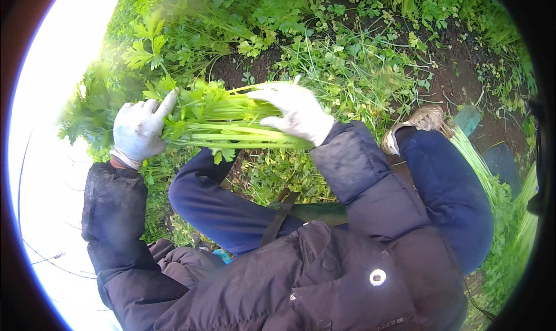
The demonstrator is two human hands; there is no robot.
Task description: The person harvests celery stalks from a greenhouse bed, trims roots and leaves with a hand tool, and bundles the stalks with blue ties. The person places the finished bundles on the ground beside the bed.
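A bunch of leafy green celery [226, 114] lies sideways between my two gloved hands, above my bent knee. My left hand [141, 129], in a soiled white glove, is closed around its leafy end, with leaves spreading out beyond the fingers to the left. My right hand [297, 109], also in a white glove, curves around the stalk end, thumb below and fingers above. The cut or root end of the stalks is hidden behind the right hand.
Growing green plants [260, 9] stand along the top. Loose leaves and stems [347, 74] litter the dark soil [460, 70]. Beside my shoe [423, 118] and knee on the right lie more long celery stalks [482, 170].
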